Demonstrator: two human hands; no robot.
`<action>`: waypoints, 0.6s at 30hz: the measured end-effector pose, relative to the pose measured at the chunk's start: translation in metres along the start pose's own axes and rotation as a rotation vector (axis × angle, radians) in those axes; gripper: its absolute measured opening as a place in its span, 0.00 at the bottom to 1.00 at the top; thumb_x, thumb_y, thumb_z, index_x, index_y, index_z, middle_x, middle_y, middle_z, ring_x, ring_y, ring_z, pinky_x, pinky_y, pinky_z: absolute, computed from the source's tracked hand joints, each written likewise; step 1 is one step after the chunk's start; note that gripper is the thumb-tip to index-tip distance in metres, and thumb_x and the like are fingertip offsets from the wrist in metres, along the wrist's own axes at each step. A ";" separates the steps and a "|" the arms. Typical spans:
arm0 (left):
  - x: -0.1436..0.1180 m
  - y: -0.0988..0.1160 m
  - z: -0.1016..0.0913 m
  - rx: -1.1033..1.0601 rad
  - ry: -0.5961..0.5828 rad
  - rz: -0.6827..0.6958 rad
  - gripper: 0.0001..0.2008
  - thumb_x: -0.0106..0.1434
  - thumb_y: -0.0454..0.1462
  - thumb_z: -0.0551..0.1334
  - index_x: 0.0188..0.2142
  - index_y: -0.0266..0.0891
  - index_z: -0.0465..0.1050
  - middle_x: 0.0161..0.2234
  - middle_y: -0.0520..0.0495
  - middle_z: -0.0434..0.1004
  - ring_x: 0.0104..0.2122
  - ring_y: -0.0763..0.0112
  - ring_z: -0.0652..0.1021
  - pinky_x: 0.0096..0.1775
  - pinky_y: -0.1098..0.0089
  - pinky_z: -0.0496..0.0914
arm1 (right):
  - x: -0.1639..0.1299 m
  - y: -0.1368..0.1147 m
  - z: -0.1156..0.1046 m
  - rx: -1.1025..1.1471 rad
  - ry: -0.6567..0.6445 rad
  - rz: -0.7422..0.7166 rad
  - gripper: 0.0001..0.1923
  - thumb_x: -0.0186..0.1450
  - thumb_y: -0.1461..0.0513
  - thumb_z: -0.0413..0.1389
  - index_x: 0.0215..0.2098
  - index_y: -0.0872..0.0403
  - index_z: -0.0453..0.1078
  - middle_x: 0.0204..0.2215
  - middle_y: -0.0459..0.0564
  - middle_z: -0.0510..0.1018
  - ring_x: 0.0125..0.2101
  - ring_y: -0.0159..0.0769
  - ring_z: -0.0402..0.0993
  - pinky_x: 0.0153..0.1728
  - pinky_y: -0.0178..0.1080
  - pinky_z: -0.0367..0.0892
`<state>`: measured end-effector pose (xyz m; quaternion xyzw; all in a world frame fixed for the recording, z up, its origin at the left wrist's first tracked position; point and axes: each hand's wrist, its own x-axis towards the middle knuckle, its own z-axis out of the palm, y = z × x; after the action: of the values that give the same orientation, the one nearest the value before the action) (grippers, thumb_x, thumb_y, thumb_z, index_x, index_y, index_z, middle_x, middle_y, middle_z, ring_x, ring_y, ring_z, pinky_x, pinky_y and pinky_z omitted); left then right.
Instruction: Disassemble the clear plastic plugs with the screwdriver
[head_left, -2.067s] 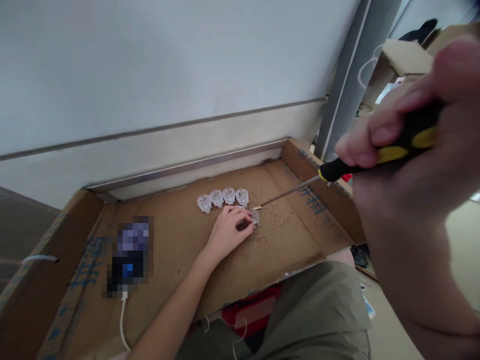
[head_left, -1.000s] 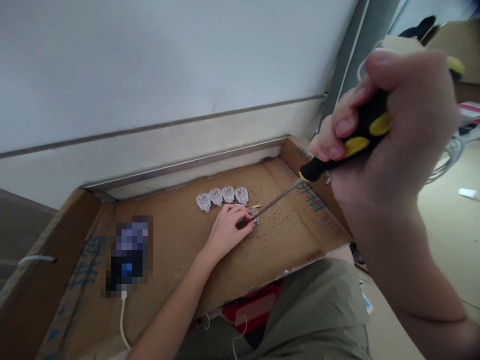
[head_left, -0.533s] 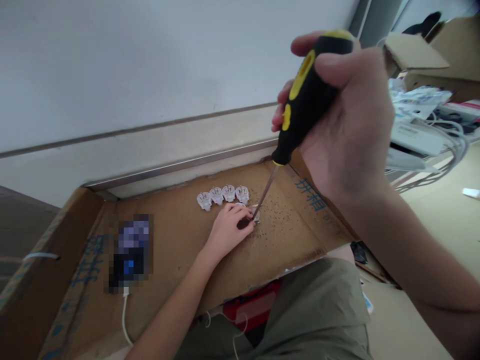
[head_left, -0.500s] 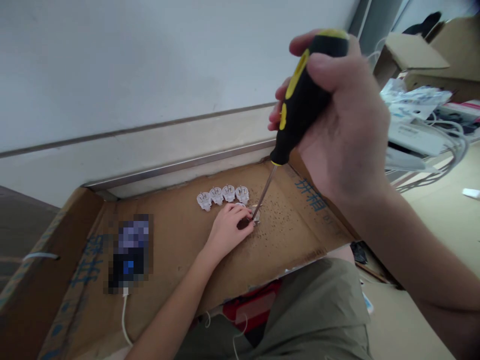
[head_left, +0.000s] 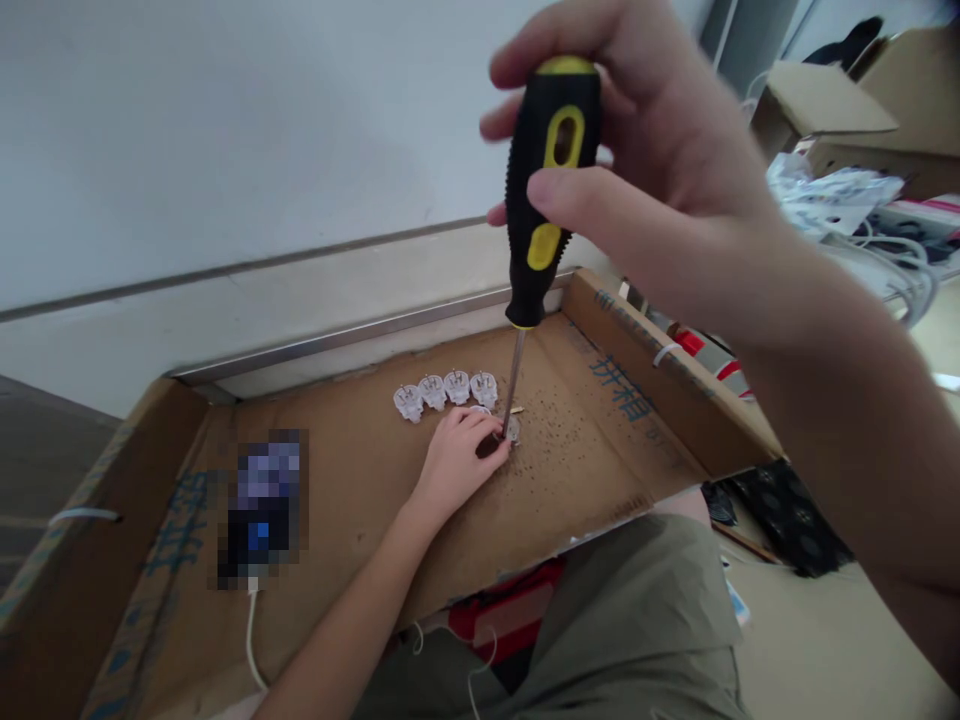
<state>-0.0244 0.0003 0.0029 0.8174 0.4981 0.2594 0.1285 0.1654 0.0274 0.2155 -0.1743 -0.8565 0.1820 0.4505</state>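
Observation:
My right hand (head_left: 645, 170) grips a black and yellow screwdriver (head_left: 546, 190), held almost upright. Its metal shaft runs down to a small clear plastic plug part (head_left: 512, 430) on the cardboard. My left hand (head_left: 457, 455) rests on the cardboard and pinches that part in place with its fingertips. Just behind the left hand stands a row of several similar clear plug parts (head_left: 446, 390).
A flattened cardboard box (head_left: 360, 480) with raised flaps serves as the work surface, strewn with small screws (head_left: 562, 440). A blurred dark device with a white cable (head_left: 259, 510) lies at left. Boxes and white cables (head_left: 847, 200) sit at right. My knee (head_left: 645, 610) is below.
My right hand swung the screwdriver from a low slant at the right up to nearly vertical, and its tip now sits on the part held by my left hand, which stayed put.

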 end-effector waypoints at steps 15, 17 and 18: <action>0.000 -0.001 0.002 -0.006 0.039 0.019 0.04 0.60 0.39 0.60 0.32 0.42 0.72 0.37 0.51 0.78 0.42 0.64 0.70 0.47 0.61 0.66 | 0.034 -0.025 -0.011 -0.716 -0.140 0.099 0.24 0.65 0.47 0.48 0.48 0.56 0.68 0.32 0.40 0.65 0.40 0.27 0.67 0.55 0.36 0.60; 0.000 -0.001 0.002 -0.003 0.038 0.017 0.05 0.60 0.39 0.60 0.32 0.42 0.72 0.38 0.50 0.78 0.42 0.63 0.70 0.47 0.61 0.66 | 0.038 -0.021 -0.013 -0.686 -0.230 0.092 0.22 0.65 0.50 0.48 0.50 0.55 0.65 0.36 0.40 0.67 0.38 0.27 0.66 0.52 0.37 0.63; 0.000 -0.001 0.003 -0.001 0.039 0.017 0.05 0.60 0.39 0.60 0.33 0.41 0.73 0.38 0.50 0.78 0.42 0.63 0.70 0.47 0.61 0.66 | 0.039 -0.019 -0.014 -0.567 -0.315 0.065 0.21 0.64 0.54 0.50 0.52 0.54 0.64 0.37 0.40 0.67 0.37 0.26 0.65 0.48 0.35 0.65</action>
<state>-0.0241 0.0006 0.0000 0.8162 0.4934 0.2768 0.1171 0.1534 0.0307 0.2598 -0.2899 -0.9261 -0.0248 0.2401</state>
